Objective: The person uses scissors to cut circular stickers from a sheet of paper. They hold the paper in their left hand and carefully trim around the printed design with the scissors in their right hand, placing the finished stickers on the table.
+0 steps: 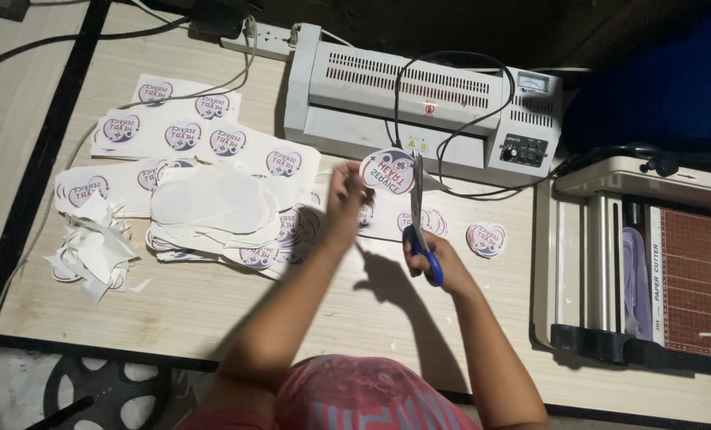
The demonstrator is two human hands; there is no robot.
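My left hand (346, 199) pinches a round white sticker with a red and blue emblem (386, 172), holding it up over the wooden table (212, 302). In my right hand (435, 256) are blue-handled scissors (420, 227), blades pointing up and touching the sticker's right edge. A cut round sticker (486, 239) lies on the table to the right of the scissors. More uncut printed sheets (172, 131) spread to the left.
A grey laminator (419, 103) with a looping black cable stands at the back. A paper cutter (650, 263) fills the right side. White paper offcuts (93, 247) pile at the left, beside a stack of cut sheets (212, 211).
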